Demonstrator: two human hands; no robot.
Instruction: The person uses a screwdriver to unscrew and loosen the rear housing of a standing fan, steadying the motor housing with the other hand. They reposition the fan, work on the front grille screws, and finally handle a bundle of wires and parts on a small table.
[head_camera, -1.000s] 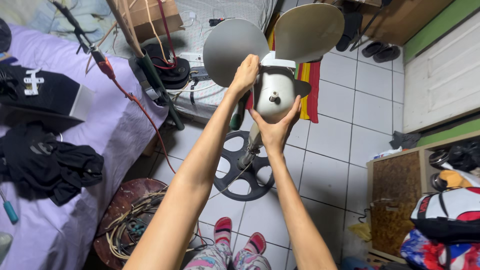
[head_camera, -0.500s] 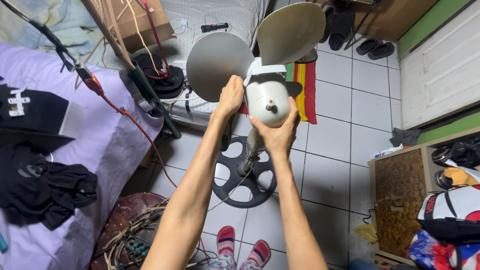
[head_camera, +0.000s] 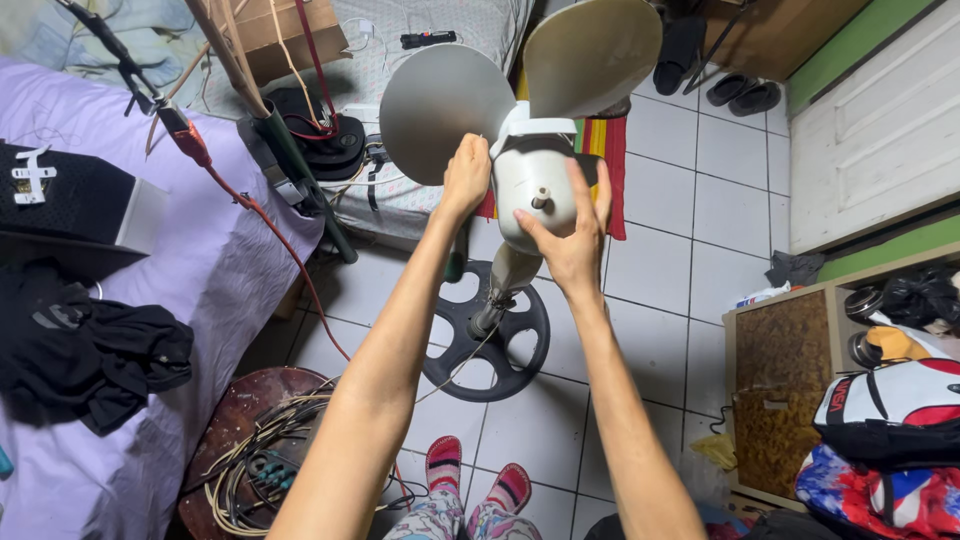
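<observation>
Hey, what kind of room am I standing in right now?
Most likely a small bedroom at home: a bed with a purple sheet, clothes piled on it, sandals on the white tiled floor, and a stand fan in both hands.

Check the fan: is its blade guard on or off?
Off. The fan blades are bare, no cage around them; both hands grip the motor housing.

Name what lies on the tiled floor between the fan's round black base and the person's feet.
Only bare white tile and a thin cord lie between the base and the feet, per the head view.
</observation>
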